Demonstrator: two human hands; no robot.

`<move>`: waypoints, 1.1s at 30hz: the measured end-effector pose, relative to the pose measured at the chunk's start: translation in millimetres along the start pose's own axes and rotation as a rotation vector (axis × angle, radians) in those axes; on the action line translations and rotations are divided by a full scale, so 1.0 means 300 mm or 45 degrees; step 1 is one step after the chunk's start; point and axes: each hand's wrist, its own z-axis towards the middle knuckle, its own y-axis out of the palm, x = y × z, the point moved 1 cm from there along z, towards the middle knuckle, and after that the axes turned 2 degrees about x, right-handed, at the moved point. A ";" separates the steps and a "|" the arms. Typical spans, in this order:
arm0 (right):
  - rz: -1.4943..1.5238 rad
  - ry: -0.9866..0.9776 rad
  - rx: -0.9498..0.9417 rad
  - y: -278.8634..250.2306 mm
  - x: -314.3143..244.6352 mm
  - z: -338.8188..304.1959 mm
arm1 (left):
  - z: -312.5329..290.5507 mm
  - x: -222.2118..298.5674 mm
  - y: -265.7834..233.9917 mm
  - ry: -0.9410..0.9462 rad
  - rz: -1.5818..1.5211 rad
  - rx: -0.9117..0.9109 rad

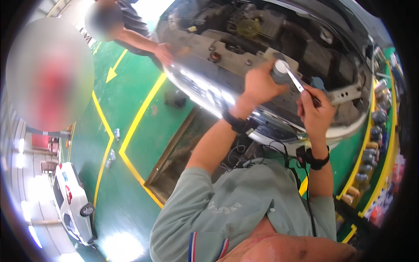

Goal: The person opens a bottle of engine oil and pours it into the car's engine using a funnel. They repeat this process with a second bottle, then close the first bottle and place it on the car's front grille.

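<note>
Over the engine bay's (305,50) near edge, the left hand (261,85) — the nearer one — wraps its fingers round a white-topped can (281,67); the right hand (315,109) grips a silver tool (297,82), slanting forward-left toward the can — contact unclear.

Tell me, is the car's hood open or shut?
Open: the engine bay lies uncovered, in plain sight beyond the person's left hand.
</note>
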 end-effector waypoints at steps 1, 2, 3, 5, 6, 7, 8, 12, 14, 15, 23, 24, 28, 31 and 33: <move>-0.083 -0.065 0.022 0.015 0.013 -0.032 | -0.022 0.005 0.007 -0.032 -0.029 -0.050; -0.145 -0.158 0.024 0.056 0.015 -0.011 | -0.014 0.011 0.008 -0.066 -0.061 -0.095; -0.139 -0.108 0.015 0.066 0.011 -0.005 | -0.015 -0.004 0.017 -0.053 -0.117 -0.075; -0.103 -0.069 -0.001 0.063 0.000 0.002 | -0.012 -0.013 0.026 -0.024 -0.106 -0.041; -0.084 -0.077 -0.004 0.059 0.000 0.003 | -0.011 -0.005 0.028 -0.021 -0.098 -0.044; -0.065 -0.085 -0.009 0.045 -0.002 0.004 | -0.010 0.003 0.043 -0.005 -0.103 -0.056; -0.073 -0.054 -0.018 0.039 -0.006 0.007 | -0.010 0.002 0.045 0.004 -0.097 -0.054; -0.142 0.108 -0.149 -0.007 -0.075 0.063 | -0.006 0.000 0.046 0.007 -0.058 -0.061; -0.207 0.172 -0.257 -0.029 -0.129 0.115 | -0.006 0.000 0.041 0.006 -0.057 -0.080; -0.244 0.187 -0.312 -0.035 -0.151 0.139 | -0.004 0.001 0.040 0.008 -0.057 -0.090; -0.178 0.428 -0.677 -0.116 -0.129 0.347 | -0.005 -0.013 0.022 0.046 -0.198 -0.183; -0.155 0.483 -0.714 -0.120 -0.122 0.370 | -0.005 -0.017 0.022 0.055 -0.217 -0.194; 0.022 0.582 -0.756 -0.129 -0.060 0.419 | 0.001 -0.032 0.033 0.006 -0.254 -0.183; 0.132 0.623 -0.759 -0.148 -0.008 0.434 | 0.009 -0.023 0.033 0.014 -0.242 -0.186; 0.207 0.629 -0.776 -0.160 0.024 0.432 | 0.011 -0.016 0.038 0.026 -0.218 -0.189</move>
